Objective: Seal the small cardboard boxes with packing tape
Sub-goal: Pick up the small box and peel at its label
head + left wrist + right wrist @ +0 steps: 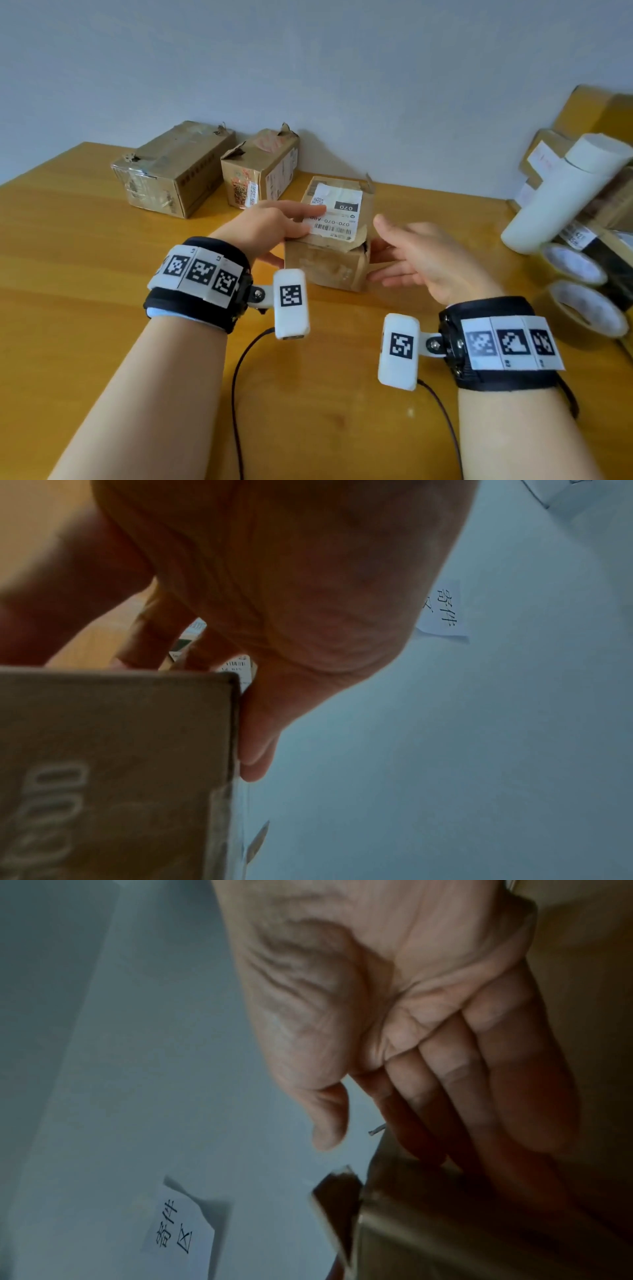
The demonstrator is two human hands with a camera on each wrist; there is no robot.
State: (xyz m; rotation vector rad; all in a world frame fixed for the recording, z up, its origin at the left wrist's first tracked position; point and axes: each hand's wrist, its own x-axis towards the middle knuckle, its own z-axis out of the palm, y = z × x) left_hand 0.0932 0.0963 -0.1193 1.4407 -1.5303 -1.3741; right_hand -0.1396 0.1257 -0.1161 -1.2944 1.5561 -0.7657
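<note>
Both hands meet at the small cardboard box (330, 236) that stands near the middle of the table (85, 274). From my remote seat I see the left hand (270, 226) laid over the box's top, fingers straight across the white shipping label (337, 214), with the thumb pressed flat against the near side in the left wrist view (255, 737). I read the right hand (416, 255) as relaxed and flat, fingers extended and touching the box's right side; the right wrist view shows those fingers (514, 1085) lying along the cardboard, the thumb (329, 1118) standing free. Neither hand curls round anything. A torn flap (368, 183) sticks up at the box's far right corner.

Two more cardboard boxes stand near the wall: a larger one (174, 169) at the left and a narrower one (262, 169) just beside it. At the table's right edge lie two tape rolls (579, 294), a white tube (561, 195) leaning over them, and further stacked parcels (603, 113) behind. A paper note (178, 1229) with printed characters hangs on the wall.
</note>
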